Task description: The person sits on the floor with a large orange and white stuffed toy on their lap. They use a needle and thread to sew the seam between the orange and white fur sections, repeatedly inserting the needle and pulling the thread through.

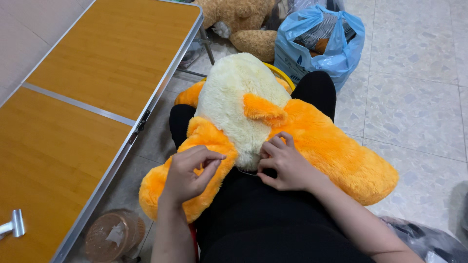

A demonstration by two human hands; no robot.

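Two bare hands work at the near end of a big plush toy (253, 122) that lies across the person's lap, on black trousers (273, 219). The toy is orange with a cream belly, belly up, and its long axis runs away from the hands: the near edge sits right under the fingers and the far, rounded cream end points off toward the floor beyond the knees. One short orange limb sticks up from the belly just past the right hand, and a broad orange limb spreads out to either side of the hands.

The left hand (187, 173) is curled nearly closed, fingers bent in and thumb pressed against them, pinching the orange fur of the limb beneath it. The right hand (285, 165) is also bent, fingertips gathered at the lower edge of the cream belly where it meets the orange; it grips the fabric there, and whether anything small is held between the fingers is not clear. The two hands sit close together, apart by a narrow strip of cream fur.

Out past the left hand stands a folding table (87, 102) with a wood-look top and metal edge; a small metal piece (14, 225) rests on its near corner. Below the table edge, on the tiled floor, stands a clear plastic cup (114, 236). Beyond the toy's far end sit a blue plastic bag (319, 46) and a brown teddy bear (243, 24)
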